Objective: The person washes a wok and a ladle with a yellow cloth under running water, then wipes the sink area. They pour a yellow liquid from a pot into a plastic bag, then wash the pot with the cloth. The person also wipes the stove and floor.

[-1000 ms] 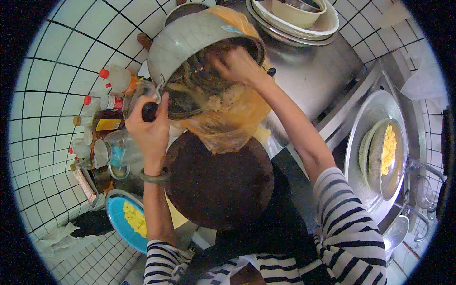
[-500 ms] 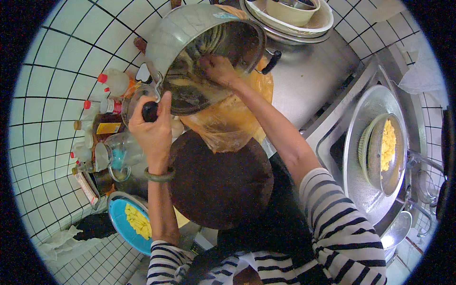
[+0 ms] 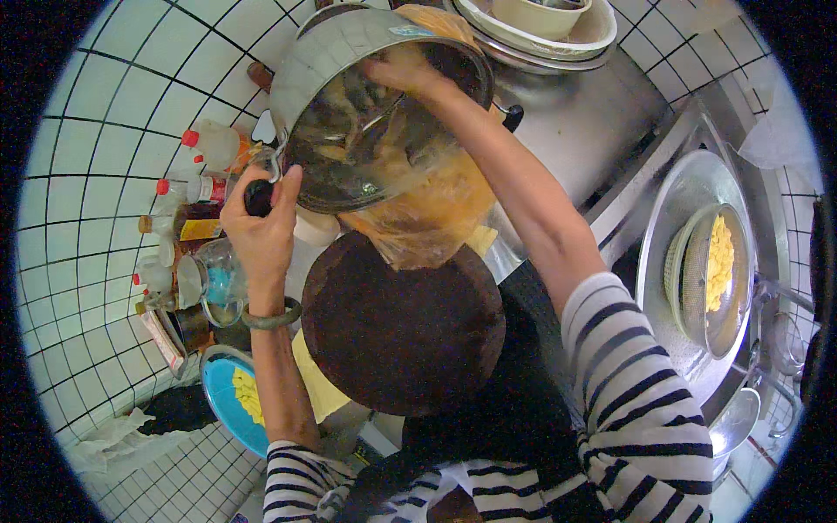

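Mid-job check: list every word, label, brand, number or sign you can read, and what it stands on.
No text is legible.
Metal pot: blue-and-white sticker, too small to read.
Red-capped bottle: red-and-white label, too blurred.
Brown bottle: yellow label, too blurred.
Narrow white-and-red package: any print is too small.

– Location of the pot (image 3: 323, 65) relative to the board (image 3: 404, 336)?
– Twelve o'clock, bag (image 3: 427, 234) beneath.
– Remainder?
– Bottles (image 3: 215, 142) at ten, bowl (image 3: 220, 388) at eight, basin (image 3: 697, 185) at three, sieve (image 3: 719, 337) inside.
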The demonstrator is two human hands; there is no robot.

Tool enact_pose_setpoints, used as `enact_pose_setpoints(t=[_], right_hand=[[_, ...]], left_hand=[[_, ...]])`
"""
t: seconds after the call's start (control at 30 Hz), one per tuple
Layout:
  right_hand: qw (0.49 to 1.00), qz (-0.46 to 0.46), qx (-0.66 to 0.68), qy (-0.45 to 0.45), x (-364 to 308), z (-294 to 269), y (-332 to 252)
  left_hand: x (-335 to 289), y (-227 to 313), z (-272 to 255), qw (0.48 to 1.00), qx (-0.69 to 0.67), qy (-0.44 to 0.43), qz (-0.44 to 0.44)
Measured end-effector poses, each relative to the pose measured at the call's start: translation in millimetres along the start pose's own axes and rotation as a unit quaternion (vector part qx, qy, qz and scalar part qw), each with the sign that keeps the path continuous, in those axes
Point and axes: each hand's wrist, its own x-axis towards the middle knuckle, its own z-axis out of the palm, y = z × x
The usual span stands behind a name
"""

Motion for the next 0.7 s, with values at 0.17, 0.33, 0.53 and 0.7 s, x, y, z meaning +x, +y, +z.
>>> enact_pose_setpoints(t=[0.17, 0.33, 0.53, 0.7], right_hand=[[0.997, -0.013, 0.023, -0.069, -16, 31, 32], [0.967, 0.117, 0.058, -0.218, -42, 44, 36], [0.926, 0.177, 0.115, -0.314, -73, 33, 20], [0.935, 0.096, 0.037, -0.339, -93, 20, 28]], left_hand=[[-10, 8, 1, 0.998, 0.023, -0.043, 0.028], [-13, 8, -1, 0.997, 0.033, -0.028, 0.064], [-18, 1, 3, 0.996, 0.059, 0.031, 0.063], [-26, 0, 4, 0.968, 0.170, 0.054, 0.175]])
